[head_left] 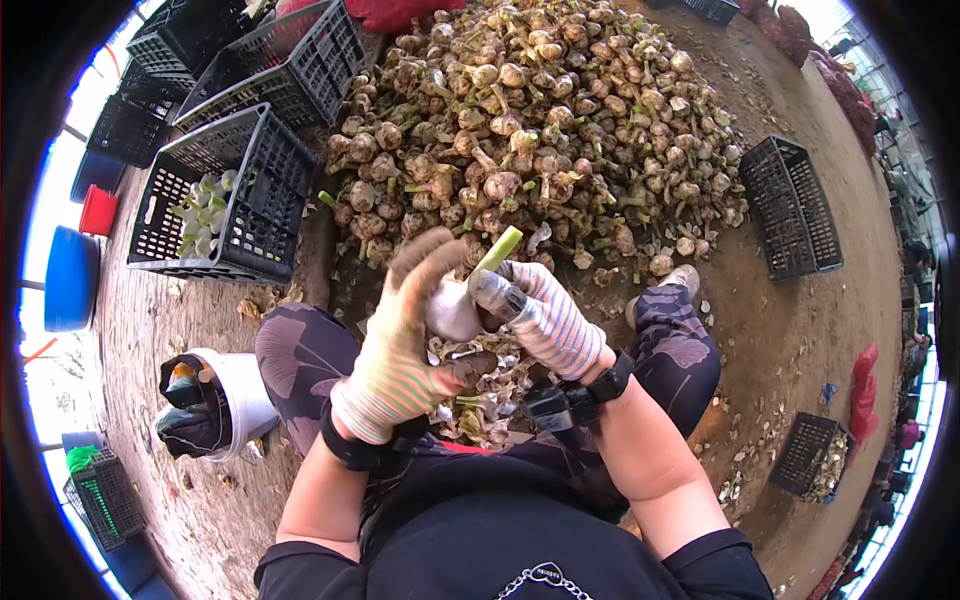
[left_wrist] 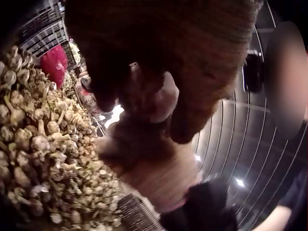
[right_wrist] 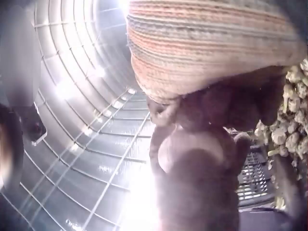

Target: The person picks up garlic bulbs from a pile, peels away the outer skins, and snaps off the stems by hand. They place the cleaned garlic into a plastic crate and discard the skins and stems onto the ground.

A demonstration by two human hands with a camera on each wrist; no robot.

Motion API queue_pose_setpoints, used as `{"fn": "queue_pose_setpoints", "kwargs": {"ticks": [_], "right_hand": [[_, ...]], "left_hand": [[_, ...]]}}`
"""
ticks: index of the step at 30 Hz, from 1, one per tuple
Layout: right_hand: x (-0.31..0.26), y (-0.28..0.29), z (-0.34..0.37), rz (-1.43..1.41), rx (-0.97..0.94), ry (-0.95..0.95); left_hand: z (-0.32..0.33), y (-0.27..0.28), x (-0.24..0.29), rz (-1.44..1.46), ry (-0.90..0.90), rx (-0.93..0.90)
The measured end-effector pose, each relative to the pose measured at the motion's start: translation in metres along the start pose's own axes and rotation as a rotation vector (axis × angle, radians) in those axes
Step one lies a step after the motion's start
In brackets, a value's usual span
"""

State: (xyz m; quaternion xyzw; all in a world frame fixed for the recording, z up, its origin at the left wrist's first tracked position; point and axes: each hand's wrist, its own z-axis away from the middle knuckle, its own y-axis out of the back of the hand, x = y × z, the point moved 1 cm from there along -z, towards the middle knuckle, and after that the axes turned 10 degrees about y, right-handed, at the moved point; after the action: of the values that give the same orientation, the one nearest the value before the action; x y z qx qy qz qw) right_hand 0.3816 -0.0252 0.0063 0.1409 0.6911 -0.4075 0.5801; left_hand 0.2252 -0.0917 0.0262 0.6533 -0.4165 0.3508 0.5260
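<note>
A whitish garlic bulb (head_left: 454, 312) with a cut green stem (head_left: 499, 250) is held up over the lap. My right hand (head_left: 545, 312), in a striped knit glove with dark, soiled fingertips, grips it at the stem side. At the bulb's other side is my gloved left hand (head_left: 395, 335), its fingers straight and blurred, thumb low beneath the bulb. In the left wrist view the pale bulb (left_wrist: 166, 98) shows between dark, shadowed fingers. The right wrist view has the bulb (right_wrist: 190, 147) below the striped glove (right_wrist: 207, 48), partly covered by the left hand.
A big heap of unpeeled garlic (head_left: 540, 130) lies ahead. Peeled skins (head_left: 485, 400) litter the ground between the legs. At left stand a black crate (head_left: 270, 210) holding cleaned garlic (head_left: 205, 215) and a white bucket (head_left: 245, 400). Another black crate (head_left: 790, 205) stands right of the heap.
</note>
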Motion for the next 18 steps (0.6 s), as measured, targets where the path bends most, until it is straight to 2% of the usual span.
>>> {"fn": "queue_pose_setpoints", "kwargs": {"ticks": [3,4,7,11,13,14,16,18], "right_hand": [[0.003,0.000,0.001,0.044,-0.075,0.021],[-0.003,0.000,0.001,0.138,-0.117,-0.009],[0.006,0.003,0.005,0.039,-0.076,-0.044],[-0.006,0.001,0.007,0.108,-0.120,-0.039],[-0.013,0.001,0.008,0.184,-0.148,-0.170],[-0.003,0.007,0.010,0.185,-0.148,-0.169],[0.020,0.020,0.013,0.294,-0.227,0.144],[0.019,0.021,0.017,0.261,-0.211,0.099]], "left_hand": [[0.009,-0.001,-0.010,-0.160,-0.055,0.050],[0.010,-0.001,-0.011,-0.160,-0.055,0.051],[0.011,0.002,-0.006,-0.187,-0.060,0.062],[0.011,0.004,-0.003,-0.192,-0.091,0.039],[0.011,0.005,-0.004,-0.162,-0.090,0.035],[0.013,0.005,-0.005,-0.168,-0.079,0.028],[0.014,0.005,-0.005,-0.174,-0.069,0.021],[0.016,0.004,-0.005,-0.172,-0.077,0.029]]}}
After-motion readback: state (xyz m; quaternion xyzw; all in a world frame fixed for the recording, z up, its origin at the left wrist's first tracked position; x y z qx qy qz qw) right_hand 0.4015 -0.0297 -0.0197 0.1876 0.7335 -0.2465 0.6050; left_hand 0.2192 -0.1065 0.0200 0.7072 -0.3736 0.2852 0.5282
